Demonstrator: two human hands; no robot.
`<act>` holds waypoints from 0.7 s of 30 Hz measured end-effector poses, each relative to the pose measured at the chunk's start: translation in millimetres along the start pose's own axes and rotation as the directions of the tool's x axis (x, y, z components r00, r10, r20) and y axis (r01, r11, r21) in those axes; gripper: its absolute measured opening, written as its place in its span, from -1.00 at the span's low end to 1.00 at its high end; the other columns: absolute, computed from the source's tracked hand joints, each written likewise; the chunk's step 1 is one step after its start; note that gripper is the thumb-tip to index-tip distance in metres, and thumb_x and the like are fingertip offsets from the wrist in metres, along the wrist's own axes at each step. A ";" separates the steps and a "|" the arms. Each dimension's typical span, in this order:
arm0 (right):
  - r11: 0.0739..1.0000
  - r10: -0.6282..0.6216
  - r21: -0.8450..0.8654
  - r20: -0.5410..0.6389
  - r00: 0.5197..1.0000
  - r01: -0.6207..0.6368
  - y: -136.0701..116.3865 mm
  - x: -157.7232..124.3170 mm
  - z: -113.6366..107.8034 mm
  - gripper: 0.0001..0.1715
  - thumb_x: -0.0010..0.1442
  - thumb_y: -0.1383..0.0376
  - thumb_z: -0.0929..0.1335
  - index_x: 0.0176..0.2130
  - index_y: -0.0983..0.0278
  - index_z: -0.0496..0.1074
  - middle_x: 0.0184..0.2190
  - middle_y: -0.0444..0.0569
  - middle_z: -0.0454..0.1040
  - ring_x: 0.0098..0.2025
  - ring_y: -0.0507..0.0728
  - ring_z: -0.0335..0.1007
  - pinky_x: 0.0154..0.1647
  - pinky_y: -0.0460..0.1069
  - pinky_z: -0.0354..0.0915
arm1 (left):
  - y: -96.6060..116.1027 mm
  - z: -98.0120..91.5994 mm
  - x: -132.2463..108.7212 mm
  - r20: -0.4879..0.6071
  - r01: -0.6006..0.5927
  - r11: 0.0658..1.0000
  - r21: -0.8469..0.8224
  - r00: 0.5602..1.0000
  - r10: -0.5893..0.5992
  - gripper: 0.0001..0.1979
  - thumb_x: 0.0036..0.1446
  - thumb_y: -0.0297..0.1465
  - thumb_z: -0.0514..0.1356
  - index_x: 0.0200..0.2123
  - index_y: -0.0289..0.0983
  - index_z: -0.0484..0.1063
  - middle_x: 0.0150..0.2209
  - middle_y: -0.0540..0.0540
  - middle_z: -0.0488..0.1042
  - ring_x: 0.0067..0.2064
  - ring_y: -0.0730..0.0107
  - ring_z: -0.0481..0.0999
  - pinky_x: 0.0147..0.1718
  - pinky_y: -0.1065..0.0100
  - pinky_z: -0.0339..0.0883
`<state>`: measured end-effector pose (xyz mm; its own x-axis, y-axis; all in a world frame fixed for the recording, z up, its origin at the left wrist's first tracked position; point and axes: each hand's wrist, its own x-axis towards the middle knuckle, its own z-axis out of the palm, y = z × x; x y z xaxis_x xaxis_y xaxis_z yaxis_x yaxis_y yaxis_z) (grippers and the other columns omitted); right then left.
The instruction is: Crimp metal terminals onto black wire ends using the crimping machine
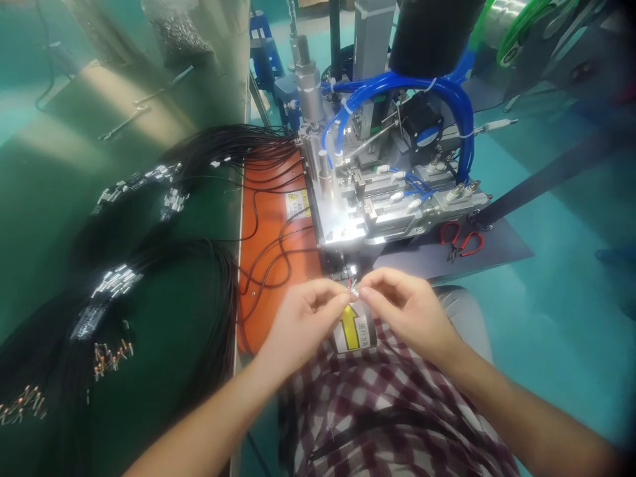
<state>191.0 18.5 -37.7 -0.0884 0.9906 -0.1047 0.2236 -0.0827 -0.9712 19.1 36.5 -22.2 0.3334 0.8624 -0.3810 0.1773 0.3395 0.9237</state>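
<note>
My left hand point(305, 317) and my right hand point(402, 306) meet just in front of a small metal machine point(358, 199). Both pinch the stripped end of a thin cable point(353, 285), whose tiny coloured wires show between the fingertips. The fingers of each hand are curled closed around that cable end. Below the hands lies a label with a yellow arrow point(354, 329). The cable's black length is hidden by my left hand.
Bundles of black cables point(163, 265) with metal-tipped ends lie on the green table at left and cross an orange mat point(271, 225). Blue air hoses point(397, 86) loop over the machine. Red-handled cutters point(462, 242) rest to its right. My checked shirt point(387, 411) fills the foreground.
</note>
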 end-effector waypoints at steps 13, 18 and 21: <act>0.993 -0.109 -0.061 -0.049 0.993 0.105 -2.4 -0.2 12.2 -0.82 0.24 0.30 0.33 -0.41 0.27 0.38 -0.45 -0.11 0.38 -0.41 0.04 0.31 -0.39 -0.08 0.26 | -12.9 1.5 -4.0 -0.027 0.052 0.961 -0.270 0.998 -0.062 -0.79 0.07 -0.28 0.28 -0.31 -0.31 0.40 -0.61 0.11 0.28 -0.65 0.67 0.15 -0.67 0.57 0.01; 0.990 -0.129 -0.069 -0.057 0.990 0.125 -0.1 -2.5 13.5 -0.83 0.25 0.33 0.32 -0.41 0.27 0.37 -0.46 -0.12 0.38 -0.42 0.03 0.30 -0.40 -0.07 0.26 | -9.9 2.7 -5.0 -0.082 0.011 0.964 -0.265 0.996 -0.034 -0.78 0.06 -0.32 0.29 -0.24 -0.29 0.41 -0.58 0.11 0.30 -0.63 0.66 0.19 -0.66 0.57 0.07; 0.965 -0.218 -0.164 -0.056 0.974 0.206 -2.5 -4.6 11.9 -0.83 0.24 0.36 0.31 -0.41 0.25 0.37 -0.47 -0.12 0.37 -0.45 0.03 0.28 -0.43 -0.07 0.24 | -8.9 3.7 -7.3 -0.134 -0.040 0.990 -0.133 0.991 0.022 -0.84 0.03 -0.35 0.30 -0.33 -0.27 0.41 -0.56 0.08 0.35 -0.60 0.61 0.27 -0.63 0.55 0.14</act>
<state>179.3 12.9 -37.3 -0.0806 0.9893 0.1217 0.3566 0.1427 -0.9233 18.5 25.8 -27.8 0.2102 0.9123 -0.3514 0.0391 0.3513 0.9355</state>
